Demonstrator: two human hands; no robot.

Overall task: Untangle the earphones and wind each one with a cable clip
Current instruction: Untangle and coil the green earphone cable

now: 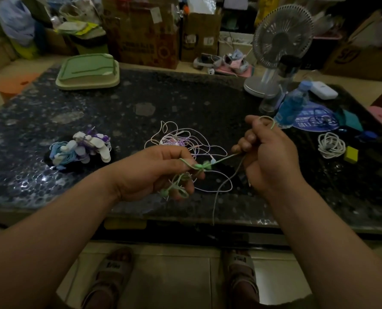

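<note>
Earphones in pink, purple and white lie tangled on the dark table, just behind my 2 hands. I see my left hand pinching a knotted bunch of the green cable. From there it runs taut to my right hand, which is curled round it, 1 loop over the fingers. Clips lie piled well to the left.

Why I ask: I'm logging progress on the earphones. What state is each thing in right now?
Green earphones, stretched between both hands, knotted.
Left hand, pinches the green earphones at the knot.
Right hand, grips the green earphones, one loop over a finger.
Pink and purple earphones, tangled on the table.
Wound earphones, piled on the table at left.
White cable, coiled on the table at right.
</note>
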